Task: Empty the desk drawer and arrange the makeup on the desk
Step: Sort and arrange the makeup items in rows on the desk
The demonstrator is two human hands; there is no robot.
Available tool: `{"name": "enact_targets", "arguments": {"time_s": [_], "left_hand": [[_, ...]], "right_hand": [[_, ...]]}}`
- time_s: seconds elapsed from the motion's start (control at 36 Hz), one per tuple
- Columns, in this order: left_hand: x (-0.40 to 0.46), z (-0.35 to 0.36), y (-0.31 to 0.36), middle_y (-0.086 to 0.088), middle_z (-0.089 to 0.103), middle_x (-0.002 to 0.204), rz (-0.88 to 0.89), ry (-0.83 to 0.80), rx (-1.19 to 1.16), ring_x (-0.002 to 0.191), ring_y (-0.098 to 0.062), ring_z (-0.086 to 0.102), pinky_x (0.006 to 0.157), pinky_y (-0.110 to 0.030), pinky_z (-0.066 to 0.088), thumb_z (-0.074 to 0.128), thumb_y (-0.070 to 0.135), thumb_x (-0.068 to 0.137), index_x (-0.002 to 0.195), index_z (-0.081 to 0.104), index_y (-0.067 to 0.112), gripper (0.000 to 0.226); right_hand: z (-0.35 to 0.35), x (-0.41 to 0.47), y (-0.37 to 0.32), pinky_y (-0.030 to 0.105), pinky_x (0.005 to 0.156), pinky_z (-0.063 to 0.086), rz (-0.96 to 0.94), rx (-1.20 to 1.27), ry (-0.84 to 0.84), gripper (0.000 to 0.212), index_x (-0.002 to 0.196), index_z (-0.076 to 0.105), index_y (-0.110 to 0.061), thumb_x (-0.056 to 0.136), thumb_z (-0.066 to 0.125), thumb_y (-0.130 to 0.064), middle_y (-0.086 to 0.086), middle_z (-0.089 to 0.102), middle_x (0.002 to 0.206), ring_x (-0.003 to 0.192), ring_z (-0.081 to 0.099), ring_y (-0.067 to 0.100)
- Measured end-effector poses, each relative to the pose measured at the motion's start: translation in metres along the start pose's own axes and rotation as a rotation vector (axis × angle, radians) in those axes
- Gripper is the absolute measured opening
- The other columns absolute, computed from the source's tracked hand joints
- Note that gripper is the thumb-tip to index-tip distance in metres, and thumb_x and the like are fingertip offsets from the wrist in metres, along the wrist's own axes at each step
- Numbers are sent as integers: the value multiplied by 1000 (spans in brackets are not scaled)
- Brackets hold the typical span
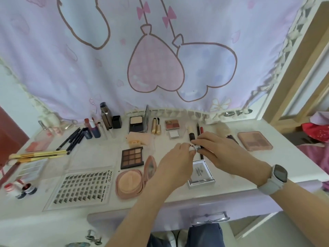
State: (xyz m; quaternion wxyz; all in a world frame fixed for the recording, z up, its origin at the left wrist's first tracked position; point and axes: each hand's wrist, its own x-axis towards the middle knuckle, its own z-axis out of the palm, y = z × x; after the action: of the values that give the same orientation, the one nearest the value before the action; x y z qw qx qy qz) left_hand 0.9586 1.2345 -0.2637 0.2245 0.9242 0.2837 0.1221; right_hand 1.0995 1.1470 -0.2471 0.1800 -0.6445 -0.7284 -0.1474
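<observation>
- I am holding both hands together over the desk, right of centre.
- My left hand is pinching the white end of a small tube; this grip is narrow.
- My right hand is curling its fingers round the tube's other end, which looks dark, though it is mostly hidden.
- The tube is lying just beyond a silver-framed case.
- The brown eyeshadow palette and pink powder compact are sitting left of my hands.
- The drawer front is showing below.

A lilac curtain printed with heart balloons hangs behind; a red cloth lies at right.
</observation>
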Motion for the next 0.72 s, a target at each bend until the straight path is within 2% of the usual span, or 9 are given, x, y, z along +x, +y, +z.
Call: {"name": "enact_targets", "arguments": {"time_s": [0.06,0.14,0.28,0.36,0.42,0.5,0.58,0.67,0.72], "left_hand": [[0,14,2,-4,47,114,-15,21,-49,101,-24,50,79,-32,36,26,27,102,122,44,13,30],[1,30,0,-5,49,115,-31,75,-85,103,-22,48,84,-34,39,30,23,102,125,44,12,29],[9,46,-2,-5,54,111,-23,172,-127,101,-26,47,86,-40,40,34,17,101,119,51,11,26],[14,51,-9,-2,54,103,-82,241,-212,95,-23,49,81,-37,40,35,19,100,116,53,13,24],[16,55,-16,3,55,98,-126,304,-288,90,-18,49,75,-31,37,38,20,99,114,54,15,22],[20,60,-23,8,59,91,-213,372,-455,78,-7,52,64,-15,37,43,20,98,113,53,21,18],[27,65,-27,15,59,87,-289,413,-569,74,0,54,59,-5,39,42,23,99,109,45,26,11],[36,67,-30,20,56,86,-333,440,-592,77,1,54,60,-2,39,43,23,98,113,45,22,15],[41,66,-33,14,59,91,-357,466,-585,81,-1,55,63,-6,38,47,19,96,115,49,17,19]], "right_hand": [[6,-7,4,29,67,49,27,21,-6,21,101,69,-4,81,69,-8,8,67,96,83,67,26],[13,-18,12,40,58,54,62,26,-15,19,98,68,-1,80,70,-6,11,66,96,84,65,32],[24,-22,28,30,48,49,59,-17,55,21,94,67,-2,75,75,-6,12,64,93,77,63,30],[28,-22,46,24,59,42,91,-56,92,21,94,67,-2,75,75,-6,12,63,93,83,62,31],[30,-21,59,30,63,47,146,-39,111,19,97,66,-1,80,70,-6,14,62,97,89,60,34],[38,-19,71,32,66,47,321,96,173,21,106,61,-2,87,62,-9,11,57,102,88,56,27],[53,-13,70,16,70,34,495,349,216,21,111,57,-5,92,54,-14,-2,48,95,81,48,16],[69,-5,61,17,71,37,570,557,231,19,111,57,-10,93,53,-16,-10,49,88,80,50,16],[79,0,55,21,67,42,601,606,184,19,110,57,-14,92,55,-21,-7,53,84,75,53,13]]}}
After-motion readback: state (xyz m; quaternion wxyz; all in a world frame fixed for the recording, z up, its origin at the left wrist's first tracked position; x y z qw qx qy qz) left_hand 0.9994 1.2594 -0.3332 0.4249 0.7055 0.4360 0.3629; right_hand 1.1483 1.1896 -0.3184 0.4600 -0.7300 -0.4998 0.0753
